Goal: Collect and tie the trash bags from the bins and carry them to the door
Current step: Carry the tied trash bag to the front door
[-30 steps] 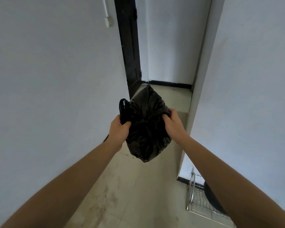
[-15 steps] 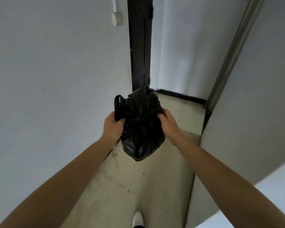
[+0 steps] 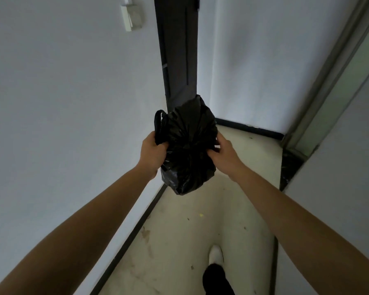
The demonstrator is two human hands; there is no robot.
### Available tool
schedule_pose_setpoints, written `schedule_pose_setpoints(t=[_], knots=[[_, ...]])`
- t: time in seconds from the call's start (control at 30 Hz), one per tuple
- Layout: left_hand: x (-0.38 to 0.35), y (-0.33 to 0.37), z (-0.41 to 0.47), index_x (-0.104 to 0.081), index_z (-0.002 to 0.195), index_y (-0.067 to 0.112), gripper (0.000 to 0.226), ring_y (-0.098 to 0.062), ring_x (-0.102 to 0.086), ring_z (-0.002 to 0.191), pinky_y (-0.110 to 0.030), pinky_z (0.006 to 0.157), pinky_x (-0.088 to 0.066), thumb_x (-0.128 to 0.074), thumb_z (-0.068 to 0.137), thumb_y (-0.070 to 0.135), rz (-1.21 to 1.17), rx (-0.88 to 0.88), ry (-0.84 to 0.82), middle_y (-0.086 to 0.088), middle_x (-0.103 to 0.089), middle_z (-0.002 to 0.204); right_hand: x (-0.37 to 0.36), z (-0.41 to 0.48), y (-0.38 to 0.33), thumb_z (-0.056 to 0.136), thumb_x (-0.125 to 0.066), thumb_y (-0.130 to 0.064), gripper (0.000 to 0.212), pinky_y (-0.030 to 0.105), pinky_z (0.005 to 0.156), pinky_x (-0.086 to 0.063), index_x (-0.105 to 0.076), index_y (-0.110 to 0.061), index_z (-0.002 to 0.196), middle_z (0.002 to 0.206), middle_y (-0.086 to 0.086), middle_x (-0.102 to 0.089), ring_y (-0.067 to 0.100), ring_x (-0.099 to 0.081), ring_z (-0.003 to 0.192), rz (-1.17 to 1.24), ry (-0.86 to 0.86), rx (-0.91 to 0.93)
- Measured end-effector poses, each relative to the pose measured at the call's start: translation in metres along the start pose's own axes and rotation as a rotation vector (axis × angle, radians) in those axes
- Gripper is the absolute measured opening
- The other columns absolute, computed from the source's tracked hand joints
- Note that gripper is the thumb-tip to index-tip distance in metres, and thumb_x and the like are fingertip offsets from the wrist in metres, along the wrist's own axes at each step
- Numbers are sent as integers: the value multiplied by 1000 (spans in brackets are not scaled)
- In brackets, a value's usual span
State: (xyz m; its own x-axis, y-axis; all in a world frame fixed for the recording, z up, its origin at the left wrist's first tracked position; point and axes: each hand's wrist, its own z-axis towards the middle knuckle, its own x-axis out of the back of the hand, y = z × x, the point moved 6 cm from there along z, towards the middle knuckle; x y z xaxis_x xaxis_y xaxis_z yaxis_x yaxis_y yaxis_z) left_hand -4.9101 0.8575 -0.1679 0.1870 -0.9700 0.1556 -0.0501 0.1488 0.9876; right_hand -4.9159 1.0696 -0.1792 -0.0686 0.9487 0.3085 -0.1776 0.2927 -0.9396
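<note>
A black trash bag (image 3: 188, 150), gathered and bunched at its top, hangs in the air in front of me at chest height. My left hand (image 3: 152, 152) grips its left side, where a black drawstring loop (image 3: 157, 122) sticks up. My right hand (image 3: 223, 153) grips the bag's right side, fingers curled into the plastic. A dark door (image 3: 177, 50) stands ahead at the end of the corridor, just beyond the bag.
White walls close in on both sides of a narrow corridor with a pale, stained floor (image 3: 200, 231). A grey-framed glass door (image 3: 332, 86) is on the right. A switch box (image 3: 131, 17) sits on the left wall. My white shoe (image 3: 215, 255) steps forward.
I have walked down the corridor and the dark door is nearer. The wire rack at lower right has left view. Both hands keep their hold on the bag.
</note>
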Motion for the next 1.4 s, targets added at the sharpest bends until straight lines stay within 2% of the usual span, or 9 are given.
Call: schedule_pose_setpoints(t=[0.23,0.3,0.37,0.57,0.67,0.77,0.93,1.13,1.4], knots=[[-51,-59,186,-58,124,11,39,-24,-67,100,-48,93,-55,-55,86,2,79,101,63,-5,-69,108,3,194,119,93,-46,-2,74,20,61,-49,-25,-39,154,76,18,-62,23,-59,63,-211,28,-18],[-63,-74,239,-59,124,11,39,-24,-67,100,-47,94,-55,-55,87,2,109,158,71,-5,-70,109,0,251,155,92,-46,-4,77,17,74,-51,-21,-43,154,86,12,-66,20,-62,75,-234,-13,-57],[-71,-89,288,-59,125,11,39,-25,-67,100,-46,94,-55,-56,87,2,127,206,67,-5,-70,108,-4,299,177,92,-45,-7,77,35,90,-51,-17,-43,154,98,7,-65,21,-60,90,-252,-30,-105],[-82,-177,389,-54,131,13,44,-24,-65,103,-42,91,-54,-52,88,3,189,389,94,-5,-67,113,-49,386,270,97,-46,-12,59,26,86,-38,-28,-11,153,115,12,-60,26,-57,106,-267,-145,-412],[-86,-261,420,-53,128,13,42,-24,-63,102,-43,90,-53,-48,87,2,260,501,45,-7,-65,114,-95,399,352,93,-43,-9,32,28,76,-36,-59,-8,121,109,16,-58,33,-55,107,-340,-211,-482],[-93,-363,445,-55,126,15,42,-24,-62,103,-47,92,-53,-46,86,3,301,604,-9,-5,-65,113,-144,396,443,91,-43,-5,20,27,67,-29,-60,-8,101,97,12,-55,27,-50,98,-352,-229,-564],[-102,-542,464,-55,125,13,42,-27,-61,102,-47,91,-52,-43,86,2,349,761,-23,-8,-64,113,-223,370,604,91,-43,-1,23,25,63,-26,-64,-5,101,87,12,-54,26,-49,92,-355,-259,-717],[-109,-728,467,-54,126,12,36,-28,-60,106,-42,94,-50,-44,92,7,388,867,-32,-8,-63,115,-295,338,763,96,-40,-8,33,31,71,-45,-67,-8,116,99,17,-69,34,-64,90,-366,-310,-816],[-108,-853,485,-55,117,11,29,-17,-65,89,-30,76,-53,-52,89,18,247,801,197,-5,-67,102,-341,343,875,98,-41,-11,32,19,74,-34,-64,-12,120,114,5,-67,18,-59,102,-366,-236,-730]])
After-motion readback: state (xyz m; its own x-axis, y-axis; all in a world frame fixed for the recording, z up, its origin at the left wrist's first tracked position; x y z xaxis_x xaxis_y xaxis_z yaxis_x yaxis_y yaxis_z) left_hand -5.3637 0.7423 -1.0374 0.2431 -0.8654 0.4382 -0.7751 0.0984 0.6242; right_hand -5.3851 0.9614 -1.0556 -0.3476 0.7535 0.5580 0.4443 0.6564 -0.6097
